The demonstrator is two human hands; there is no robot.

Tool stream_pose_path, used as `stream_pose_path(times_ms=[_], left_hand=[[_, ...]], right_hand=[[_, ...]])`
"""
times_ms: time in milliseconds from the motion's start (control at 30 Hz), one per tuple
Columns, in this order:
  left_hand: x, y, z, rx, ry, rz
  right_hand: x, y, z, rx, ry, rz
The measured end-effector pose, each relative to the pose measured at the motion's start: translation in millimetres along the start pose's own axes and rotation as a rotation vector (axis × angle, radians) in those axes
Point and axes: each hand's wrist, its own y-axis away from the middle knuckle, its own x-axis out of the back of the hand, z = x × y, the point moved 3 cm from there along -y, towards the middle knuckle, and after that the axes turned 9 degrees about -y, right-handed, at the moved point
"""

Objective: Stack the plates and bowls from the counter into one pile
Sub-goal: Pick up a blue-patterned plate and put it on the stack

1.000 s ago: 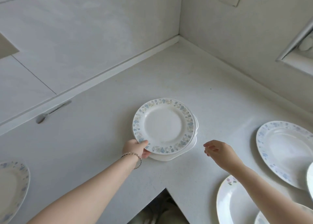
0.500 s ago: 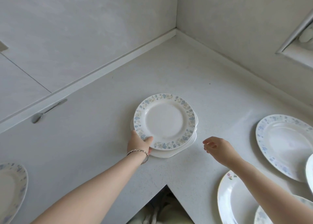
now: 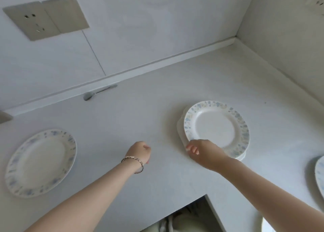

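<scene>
The plate pile (image 3: 217, 126) is found just beyond the right hand (image 3: 203, 152), whose curled fingers meet its rim, whether gripping cannot be told; the left hand (image 3: 139, 152) is curled, empty.

The pile (image 3: 217, 126) sits right of a lone plate (image 3: 41, 161).

Both forearms outstretched, left hand (image 3: 140, 152) fisted, right hand (image 3: 201, 152) with fingers loosely curled.
</scene>
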Motion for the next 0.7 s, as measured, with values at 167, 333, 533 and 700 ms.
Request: stream_pose_path(times_ms=[167,333,533,700], left_hand=[[64.5,-4.4,-120.2,0.318,0.315,0.157],[95.3,14.1,-223.7,0.743,0.968,0.175],[114.9,7.5,-281.3,0.831,1.445,0.299],[102.5,6.0,-292.4,0.777,1.641,0.425]], right_hand=[[-58.1,-46.1,-84.6,0.121,0.124,-0.161],[-116.3,-80.3,-145.2,0.158,0.202,-0.267],[-154.8,-101.7,-176.8,0.139,0.245,-0.311],[-160.9,-104.3,-174.2,0.070,0.257,-0.309]])
